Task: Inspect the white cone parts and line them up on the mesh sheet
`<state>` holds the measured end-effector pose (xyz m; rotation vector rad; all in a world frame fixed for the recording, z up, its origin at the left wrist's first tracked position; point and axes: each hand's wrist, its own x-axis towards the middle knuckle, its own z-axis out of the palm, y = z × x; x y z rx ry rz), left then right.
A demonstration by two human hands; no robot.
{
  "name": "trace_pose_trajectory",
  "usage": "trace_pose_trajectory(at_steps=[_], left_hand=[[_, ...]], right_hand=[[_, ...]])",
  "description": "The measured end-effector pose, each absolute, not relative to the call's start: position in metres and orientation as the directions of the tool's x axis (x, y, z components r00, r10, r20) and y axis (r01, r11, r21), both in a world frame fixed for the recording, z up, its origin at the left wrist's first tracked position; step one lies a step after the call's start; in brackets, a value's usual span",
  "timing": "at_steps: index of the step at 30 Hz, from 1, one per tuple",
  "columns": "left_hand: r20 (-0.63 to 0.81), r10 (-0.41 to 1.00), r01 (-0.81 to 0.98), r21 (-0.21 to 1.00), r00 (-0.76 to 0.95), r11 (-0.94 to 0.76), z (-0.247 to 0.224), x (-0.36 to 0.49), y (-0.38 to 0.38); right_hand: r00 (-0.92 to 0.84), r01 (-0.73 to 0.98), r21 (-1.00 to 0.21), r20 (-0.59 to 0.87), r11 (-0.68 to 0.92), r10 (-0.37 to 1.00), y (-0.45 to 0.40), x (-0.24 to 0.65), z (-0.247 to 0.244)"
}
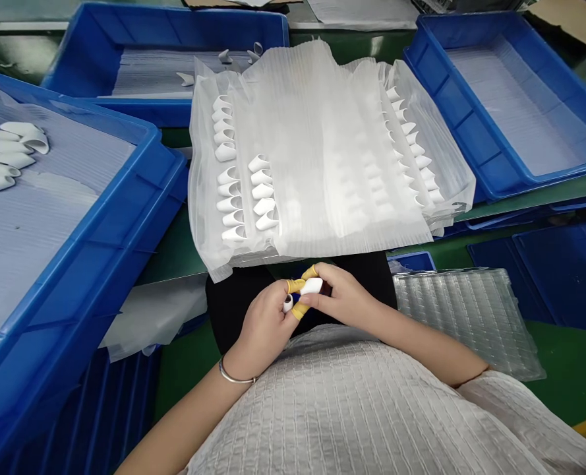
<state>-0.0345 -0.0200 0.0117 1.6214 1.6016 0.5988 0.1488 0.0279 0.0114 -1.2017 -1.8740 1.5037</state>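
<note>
Just in front of my lap, both hands meet around a small white hollow plastic piece [311,285]. My left hand [271,315], with yellow finger cots on thumb and forefinger, pinches it from the left. A second white tubular piece [287,303] shows within the left hand's curled fingers. My right hand [339,293] grips the first piece from the right, a yellow cot on one finger. Beyond the hands lies a clear tray [258,258] with rows of similar white pieces [231,203], largely covered by translucent white sheeting [302,145].
At the left, a blue bin [139,178] holds lined sheets and several white pieces [6,155]. Another blue bin [174,30] stands behind it, and a third blue bin [470,132] sits at the right. A clear moulded tray [470,316] lies low on my right.
</note>
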Motion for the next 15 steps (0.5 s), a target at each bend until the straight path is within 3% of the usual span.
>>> trace_pose_trajectory(at_steps=[3,8,12,15], left_hand=[[-0.148,0.981,0.622,0.782,0.125,0.039,0.012,-0.034,-0.022],[-0.158,0.981,0.585,0.809,0.110,0.065,0.011,-0.034,-0.023],[-0.144,0.985,0.576,0.815,0.099,0.061,0.010,-0.035,-0.023],[-0.154,0.983,0.591,0.804,0.095,0.069,0.009,-0.035,-0.022]], right_hand=[[-0.514,0.311,-0.950,-0.184,-0.017,0.838,0.029,0.144,0.012],[-0.457,0.126,-0.927,-0.371,-0.354,0.808,0.035,0.146,-0.001],[-0.403,0.078,-0.909,-0.405,-0.410,0.821,0.038,0.152,-0.009],[-0.474,0.079,-0.914,-0.386,-0.398,0.791,0.037,0.157,-0.007]])
